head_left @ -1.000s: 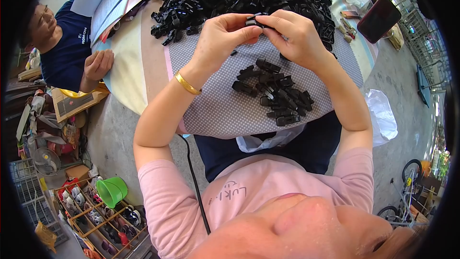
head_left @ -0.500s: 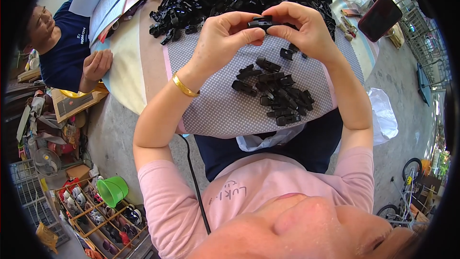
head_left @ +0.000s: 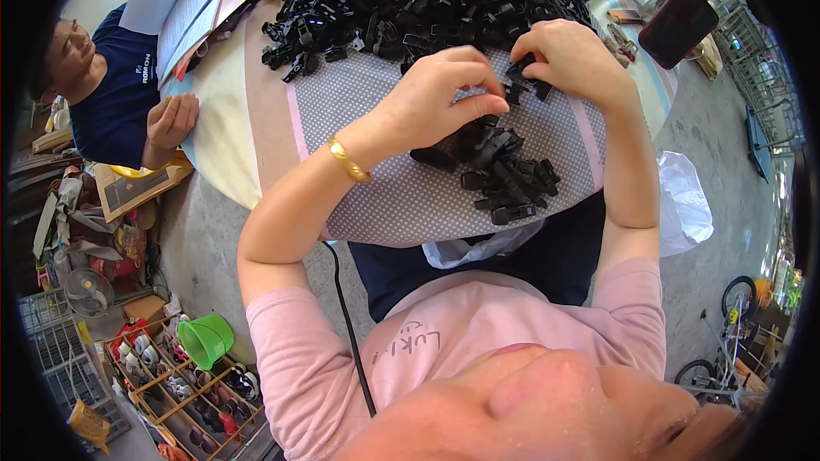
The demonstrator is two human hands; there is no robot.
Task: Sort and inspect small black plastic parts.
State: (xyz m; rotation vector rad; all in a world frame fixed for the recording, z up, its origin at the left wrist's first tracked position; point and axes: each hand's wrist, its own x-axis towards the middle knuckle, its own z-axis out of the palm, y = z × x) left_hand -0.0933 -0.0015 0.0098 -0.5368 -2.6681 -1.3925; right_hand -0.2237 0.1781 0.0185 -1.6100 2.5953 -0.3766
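Note:
My left hand point(head_left: 453, 92) hovers over the upper edge of a small pile of black plastic parts point(head_left: 512, 181). Its fingers curl, with a gap between thumb and forefinger and nothing visible there. To its right, my right hand point(head_left: 571, 58) pinches a black plastic clip-like part point(head_left: 523, 71) between thumb and fingers, beside a few loose ones. Beyond both hands spreads a big heap of similar black parts point(head_left: 410, 0). What lies under the left palm is hidden.
A dotted grey cloth point(head_left: 376, 205) covers the near part of the table. A dark phone point(head_left: 679, 26) stands at the right edge. On the left sits another person point(head_left: 111, 85) near some papers point(head_left: 201, 13). A white plastic bag point(head_left: 683, 205) hangs at the right.
My hands have parted from the black part they held together. The left came down toward the small pile; the right moved right and down, onto a part there.

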